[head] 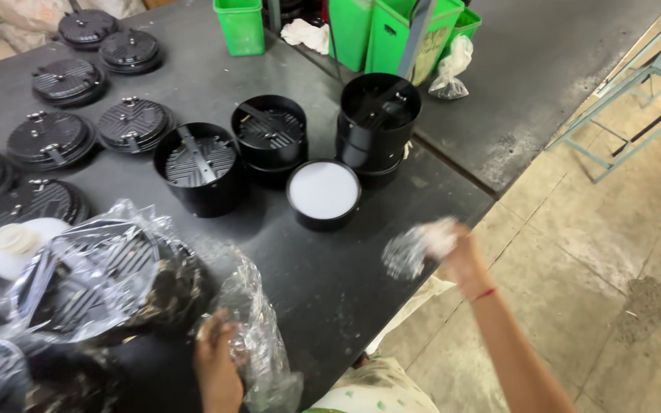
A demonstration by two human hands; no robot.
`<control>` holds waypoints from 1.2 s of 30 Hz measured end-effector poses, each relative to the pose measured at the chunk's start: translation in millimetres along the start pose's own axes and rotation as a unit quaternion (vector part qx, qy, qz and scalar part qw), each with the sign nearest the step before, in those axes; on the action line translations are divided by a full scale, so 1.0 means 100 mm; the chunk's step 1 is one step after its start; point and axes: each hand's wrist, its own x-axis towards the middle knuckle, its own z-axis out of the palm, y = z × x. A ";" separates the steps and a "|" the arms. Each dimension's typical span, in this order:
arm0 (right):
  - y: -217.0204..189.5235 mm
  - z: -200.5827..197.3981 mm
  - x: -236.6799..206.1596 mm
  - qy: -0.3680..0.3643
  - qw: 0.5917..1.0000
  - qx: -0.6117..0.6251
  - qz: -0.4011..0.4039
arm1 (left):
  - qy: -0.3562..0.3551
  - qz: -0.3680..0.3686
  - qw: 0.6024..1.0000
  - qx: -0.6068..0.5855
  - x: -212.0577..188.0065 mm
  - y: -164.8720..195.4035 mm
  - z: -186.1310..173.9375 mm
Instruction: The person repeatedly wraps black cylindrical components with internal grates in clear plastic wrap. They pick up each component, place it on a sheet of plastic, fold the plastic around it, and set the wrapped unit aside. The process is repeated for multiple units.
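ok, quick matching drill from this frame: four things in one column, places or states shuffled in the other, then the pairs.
Things:
1. left hand
2. right hand
3. white-faced round housing
4. green bins

Places or states:
A. at the far edge of the dark table
B. on the clear plastic bag at the near edge
C. white face up, in front of the open black housings
D. raised at the table's right edge, gripping crumpled plastic wrap

Pairs: 1-B, 2-D, 3-C, 4-A
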 end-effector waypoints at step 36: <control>0.05 -0.65 2.27 -0.045 0.731 -0.675 -0.095 | 0.260 0.156 0.951 -0.055 -0.48 0.18 1.35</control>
